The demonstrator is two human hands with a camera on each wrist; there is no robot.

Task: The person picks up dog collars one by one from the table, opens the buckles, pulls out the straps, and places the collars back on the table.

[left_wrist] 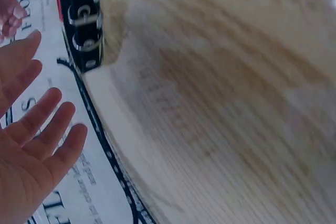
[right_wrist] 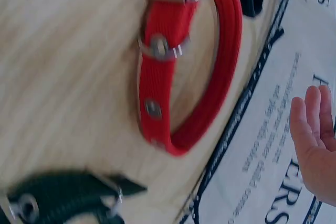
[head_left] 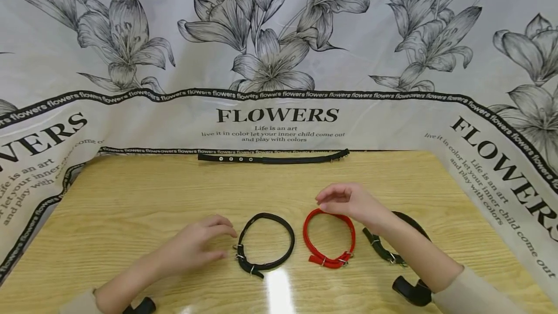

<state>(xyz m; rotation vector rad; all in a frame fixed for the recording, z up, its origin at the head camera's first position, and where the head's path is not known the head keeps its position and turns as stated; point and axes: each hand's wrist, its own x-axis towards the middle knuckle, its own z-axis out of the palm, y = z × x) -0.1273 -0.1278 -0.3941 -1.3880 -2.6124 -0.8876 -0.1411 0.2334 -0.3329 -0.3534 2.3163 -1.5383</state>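
Observation:
A black buckled collar (head_left: 292, 241) lies in a loop on the table, its buckle (left_wrist: 85, 19) close up in the left wrist view. Just left of that loop is my left hand (head_left: 200, 245), fingers relaxed and holding nothing. My right hand (head_left: 355, 203) is over the far edge of a red collar (head_left: 306, 236), also fastened in a loop. Its fingers look fairly straight in the right wrist view, with nothing held; contact with the red collar (right_wrist: 157, 72) cannot be made out. Partly behind my right forearm lies a dark green collar (head_left: 383, 254).
An unfastened black collar (head_left: 287, 160) with metal eyelets lies straight along the table's back edge. White flower-printed cloth (head_left: 279, 127) borders the wooden table (head_left: 152, 183) at the back and sides. Dark rounded objects (head_left: 410, 290) show beside both forearms.

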